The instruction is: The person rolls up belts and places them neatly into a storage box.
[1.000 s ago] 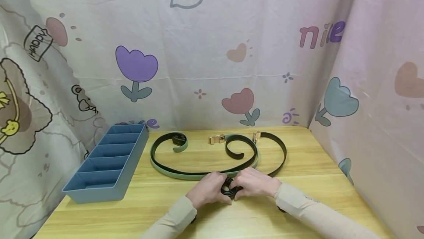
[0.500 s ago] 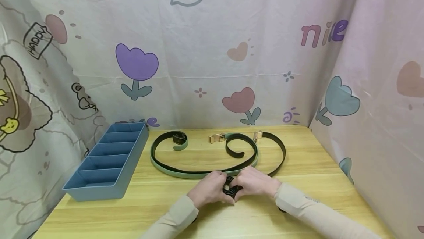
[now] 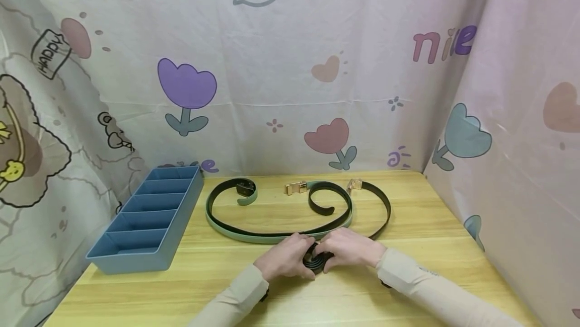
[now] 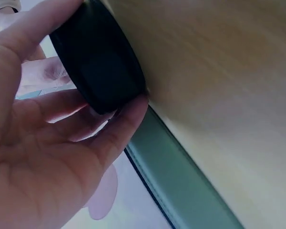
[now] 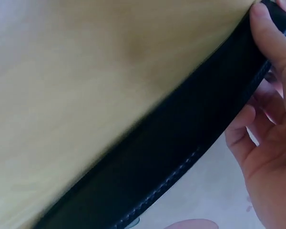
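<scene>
Both hands meet at a coiled black belt [image 3: 313, 264] standing on edge on the wooden table. In the head view, my left hand [image 3: 285, 257] holds the coil's left side between thumb and fingers. The left wrist view shows the thumb and fingertips of the left hand [image 4: 47, 143] curved round the smooth outer turn of the coil [image 4: 97, 59]. My right hand [image 3: 348, 247] grips its right side, fingers reaching into the coil's middle. In the right wrist view, the right thumb [image 5: 267, 31] presses the belt, whose stitched free length [image 5: 148, 143] runs away from the hand.
Just behind the hands lies a green belt with a black inner side [image 3: 254, 239], loosely curved, its gold buckle [image 3: 296, 188] at the back. The black belt's length [image 3: 387, 206] curves right to another gold buckle [image 3: 355, 184]. A blue divided box [image 3: 165, 246] stands at left.
Both hands keep hold of the coil and stay nearly in place. The coil has tilted and shifted slightly between them, with small movements of the fingers. The other belt has not moved.
</scene>
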### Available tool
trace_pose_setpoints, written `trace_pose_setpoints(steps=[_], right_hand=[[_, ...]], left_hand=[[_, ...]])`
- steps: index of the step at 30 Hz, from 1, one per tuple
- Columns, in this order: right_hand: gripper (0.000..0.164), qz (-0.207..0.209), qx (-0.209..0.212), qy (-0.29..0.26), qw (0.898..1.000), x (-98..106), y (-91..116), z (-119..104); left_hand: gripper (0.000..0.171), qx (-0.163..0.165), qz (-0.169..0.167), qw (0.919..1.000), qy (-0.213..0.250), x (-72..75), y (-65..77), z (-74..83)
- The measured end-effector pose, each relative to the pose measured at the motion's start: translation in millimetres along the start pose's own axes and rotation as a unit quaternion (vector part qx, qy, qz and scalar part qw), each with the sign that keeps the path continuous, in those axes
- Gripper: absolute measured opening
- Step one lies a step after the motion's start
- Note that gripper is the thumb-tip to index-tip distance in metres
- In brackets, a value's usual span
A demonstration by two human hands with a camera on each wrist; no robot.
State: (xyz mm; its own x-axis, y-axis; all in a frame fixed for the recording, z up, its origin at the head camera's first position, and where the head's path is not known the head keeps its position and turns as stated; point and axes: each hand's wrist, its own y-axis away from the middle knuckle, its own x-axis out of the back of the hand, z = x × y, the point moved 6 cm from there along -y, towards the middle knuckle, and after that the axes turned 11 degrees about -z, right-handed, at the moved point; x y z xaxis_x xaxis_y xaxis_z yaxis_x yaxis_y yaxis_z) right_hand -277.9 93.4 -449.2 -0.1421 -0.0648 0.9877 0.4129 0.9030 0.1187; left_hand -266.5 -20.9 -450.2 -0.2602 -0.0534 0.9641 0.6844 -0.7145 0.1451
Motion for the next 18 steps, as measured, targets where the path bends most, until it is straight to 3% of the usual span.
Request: trace_pose_setpoints(steps=[7,11,15,18], right_hand=[[0.033,0.011,0.002,0.007,1.000,-1.2,-0.8,0.0],[0.041,0.001,-0.012,-0.016,1.000,-3.5,5.9,3.6],[0.038,0.018,-0.004,-0.023,1.000,-2.5,6.6,4.2],[0.034,0.036,0.008,-0.008,0.999,-0.8,4.2,2.8]], left_hand=[[0.058,0.038,0.025,0.9989,-0.001,0.5,2.2,-0.7],[0.052,0.023,0.019,0.9996,0.004,-0.6,1.4,-1.8],[0.050,-0.002,0.016,0.9998,0.011,-1.4,0.3,-2.7],[0.052,0.007,0.021,0.9997,0.012,-0.3,0.2,-2.8]])
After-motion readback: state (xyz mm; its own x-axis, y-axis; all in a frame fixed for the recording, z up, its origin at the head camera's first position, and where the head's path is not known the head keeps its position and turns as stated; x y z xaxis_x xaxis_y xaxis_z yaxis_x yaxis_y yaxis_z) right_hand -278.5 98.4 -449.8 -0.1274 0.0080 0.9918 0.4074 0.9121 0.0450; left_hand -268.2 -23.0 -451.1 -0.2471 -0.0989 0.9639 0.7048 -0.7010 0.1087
